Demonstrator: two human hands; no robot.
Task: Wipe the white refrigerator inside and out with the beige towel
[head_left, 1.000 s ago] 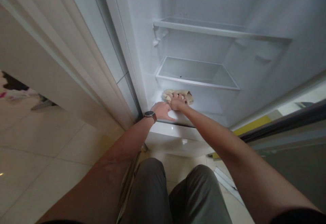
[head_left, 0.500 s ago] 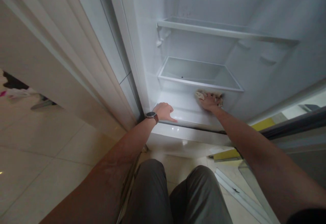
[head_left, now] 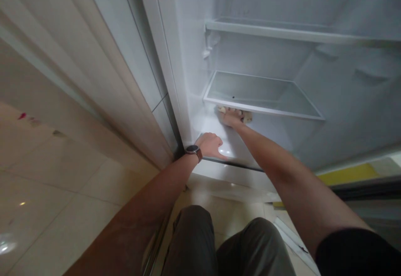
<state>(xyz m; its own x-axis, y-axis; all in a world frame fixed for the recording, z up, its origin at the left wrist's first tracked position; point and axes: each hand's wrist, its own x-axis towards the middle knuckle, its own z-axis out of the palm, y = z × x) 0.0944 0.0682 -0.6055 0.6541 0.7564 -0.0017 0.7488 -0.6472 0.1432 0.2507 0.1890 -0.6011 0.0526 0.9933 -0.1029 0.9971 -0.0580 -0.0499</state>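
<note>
I am crouched in front of an open white fridge. My right hand presses a beige cloth onto the bottom surface of the fridge, far back on the left, just under the lower glass shelf. The shelf's front edge partly hides the cloth. My left hand, with a watch on its wrist, rests flat on the front left edge of that same surface, fingers stretched out.
A second glass shelf sits higher up. The fridge's left wall and a white cabinet panel stand to the left. Beige floor tiles lie below. A yellow-edged part and my knees are low in view.
My right hand slid the cloth from the right side back to the left and deeper under the lower shelf. My left hand stayed on the front edge. The view shifted.
</note>
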